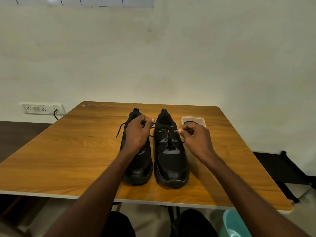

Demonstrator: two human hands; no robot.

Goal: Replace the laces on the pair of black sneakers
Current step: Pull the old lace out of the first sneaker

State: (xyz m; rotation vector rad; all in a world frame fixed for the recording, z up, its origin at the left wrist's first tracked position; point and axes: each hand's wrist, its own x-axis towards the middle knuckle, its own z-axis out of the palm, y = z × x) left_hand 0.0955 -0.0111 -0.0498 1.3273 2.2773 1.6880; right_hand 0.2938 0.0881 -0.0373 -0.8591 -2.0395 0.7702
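Note:
Two black sneakers stand side by side on the wooden table [68, 151], toes toward me. The right sneaker [171, 159] carries a black lace [169, 139] criss-crossed through its eyelets. My left hand [136, 134] hovers over the left sneaker [138, 170] and pinches one end of that lace near the right sneaker's collar. My right hand [196, 139] pinches the other end at the shoe's right side. A loose lace end [119, 130] trails off the left sneaker onto the table.
A small clear plastic container [201, 120] holding a dark coiled lace sits just behind my right hand. A wall socket [42, 108] with a plugged cable is at the left. A teal bin [236, 224] stands on the floor, lower right, and a black chair [282, 168] at right.

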